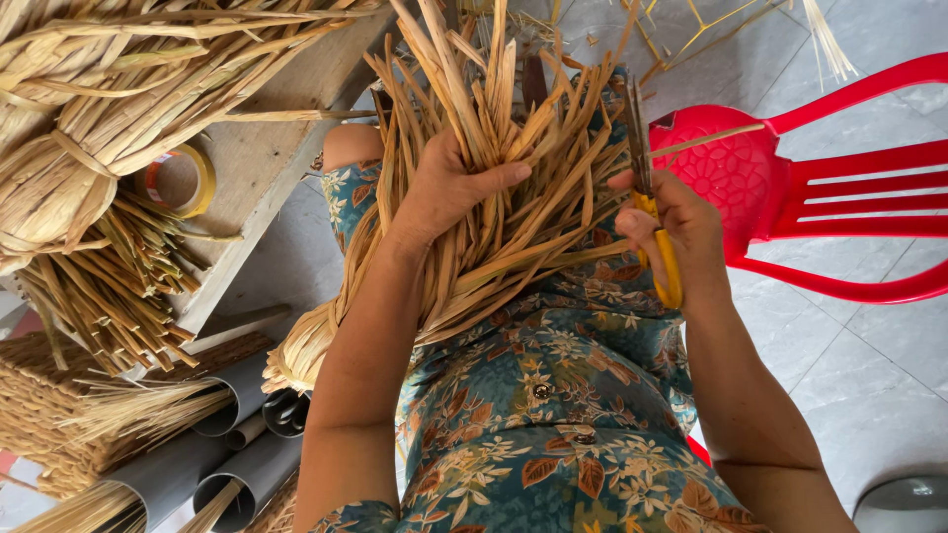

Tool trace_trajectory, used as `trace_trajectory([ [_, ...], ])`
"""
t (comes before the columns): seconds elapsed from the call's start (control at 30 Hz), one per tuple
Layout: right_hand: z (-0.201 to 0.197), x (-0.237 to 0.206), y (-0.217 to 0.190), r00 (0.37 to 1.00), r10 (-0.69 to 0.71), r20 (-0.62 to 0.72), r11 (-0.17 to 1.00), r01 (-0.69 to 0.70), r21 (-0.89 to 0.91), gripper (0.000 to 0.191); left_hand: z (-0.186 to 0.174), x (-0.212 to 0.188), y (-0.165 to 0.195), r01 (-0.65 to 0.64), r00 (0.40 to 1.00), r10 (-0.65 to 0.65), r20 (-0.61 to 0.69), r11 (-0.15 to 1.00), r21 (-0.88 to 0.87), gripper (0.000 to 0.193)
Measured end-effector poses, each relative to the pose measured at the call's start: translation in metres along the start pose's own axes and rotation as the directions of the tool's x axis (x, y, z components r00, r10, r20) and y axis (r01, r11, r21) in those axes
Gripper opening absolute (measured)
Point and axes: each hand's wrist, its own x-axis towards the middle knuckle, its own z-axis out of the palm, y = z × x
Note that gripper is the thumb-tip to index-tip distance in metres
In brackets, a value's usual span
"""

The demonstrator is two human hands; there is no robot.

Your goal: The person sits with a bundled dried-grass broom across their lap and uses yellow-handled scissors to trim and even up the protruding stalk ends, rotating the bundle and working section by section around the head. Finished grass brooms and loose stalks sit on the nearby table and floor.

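Observation:
My left hand (449, 188) grips a thick bundle of dried straw-coloured leaf strips (513, 148) that lies across my lap, its bound end (296, 350) hanging to the lower left. My right hand (671, 227) holds yellow-handled scissors (654, 212) with the dark blades pointing up beside the loose strip ends at the bundle's right side. I wear a floral patterned dress (553, 415).
A red plastic chair (790, 188) stands at the right on the grey tiled floor (869, 375). At the left, a wooden bench (267, 158) carries more dried leaf bundles (99, 118) and a tape roll (178, 181). Grey pipes (247, 434) and a woven basket (39, 395) lie below.

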Motion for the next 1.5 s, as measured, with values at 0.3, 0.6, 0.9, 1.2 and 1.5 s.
trace_trajectory([
  [0.3,0.016,-0.011,-0.012,0.996,-0.007,0.089,0.985,0.022,-0.173,0.052,-0.003,0.002,-0.009,-0.100,0.995,0.098,-0.016,0.971,-0.217,0.039],
  [0.6,0.028,-0.020,-0.033,0.994,-0.094,0.059,0.919,0.109,-0.378,0.058,0.008,0.007,-0.022,-0.176,0.984,0.172,-0.039,0.963,-0.206,0.032],
  [0.9,0.030,-0.016,-0.032,0.992,-0.116,0.046,0.930,0.125,-0.347,0.058,0.012,0.012,-0.024,-0.233,0.970,0.219,-0.101,0.960,-0.156,0.030],
  [1.2,0.018,-0.012,-0.027,0.999,-0.047,0.003,0.952,0.046,-0.304,0.054,0.002,0.009,-0.023,-0.195,0.976,0.174,-0.132,0.966,-0.169,0.024],
  [1.5,0.020,-0.013,-0.025,0.981,-0.183,0.062,0.935,0.193,-0.299,0.056,-0.008,-0.013,0.001,-0.197,0.973,0.155,-0.174,0.944,-0.265,0.023],
])
